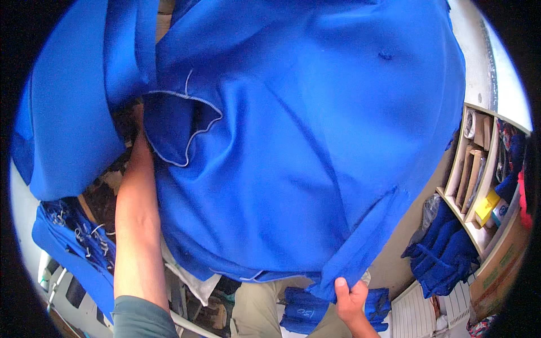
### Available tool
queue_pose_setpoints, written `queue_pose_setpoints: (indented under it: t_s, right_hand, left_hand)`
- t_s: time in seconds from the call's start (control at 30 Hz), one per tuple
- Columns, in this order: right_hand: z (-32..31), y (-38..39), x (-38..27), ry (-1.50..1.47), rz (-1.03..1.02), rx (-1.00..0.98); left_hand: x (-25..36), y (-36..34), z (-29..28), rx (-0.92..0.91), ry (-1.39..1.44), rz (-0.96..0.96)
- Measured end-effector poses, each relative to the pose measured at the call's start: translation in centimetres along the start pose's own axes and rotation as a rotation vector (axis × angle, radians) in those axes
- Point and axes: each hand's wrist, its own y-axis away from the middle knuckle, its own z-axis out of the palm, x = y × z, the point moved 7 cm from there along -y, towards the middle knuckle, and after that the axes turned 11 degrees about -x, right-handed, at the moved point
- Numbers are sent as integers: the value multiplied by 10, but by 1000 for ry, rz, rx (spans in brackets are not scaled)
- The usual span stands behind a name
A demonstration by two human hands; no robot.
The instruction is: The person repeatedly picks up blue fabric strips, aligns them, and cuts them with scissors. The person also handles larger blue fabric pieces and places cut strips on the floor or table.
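A large piece of bright blue fabric (293, 129) is spread across most of the view. It has an opening edged with pale overlock stitching (205, 107) on its left side. At the fabric's lower right corner, my right hand (350, 298) pinches the hem between thumb and fingers. My left forearm (138, 225) reaches up along the fabric's left edge, beside the stitched opening. Only a bit of my left hand (138, 115) shows there; its fingers are hidden by the cloth and shadow. Another blue fabric panel (73, 124) hangs to the left of that arm.
A shelf unit (479, 169) with papers and a yellow item stands at the right. Below it lies a heap of dark blue cloth (445, 253). Folded blue pieces (307, 312) rest near my legs. More blue cloth with loose threads (76, 236) is at lower left.
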Motion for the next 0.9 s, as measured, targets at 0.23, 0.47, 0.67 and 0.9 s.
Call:
queue_pose_setpoints:
  t_s: [0.23, 0.47, 0.67, 0.9]
  right_hand:
    - [-19, 13, 10, 20, 26, 70]
    - [-23, 33, -38, -17, 34, 96]
    - [-28, 62, -113, -65, -36, -104]
    - [-62, 105, -171, 96, -274, 5]
  left_hand:
    - [-6, 6, -4, 25, -58, 89]
    - [15, 71, -25, 179, -137, 277]
    - [-12, 160, -34, 458, -257, 504]
    - [140, 295, -137, 169, -404, 564]
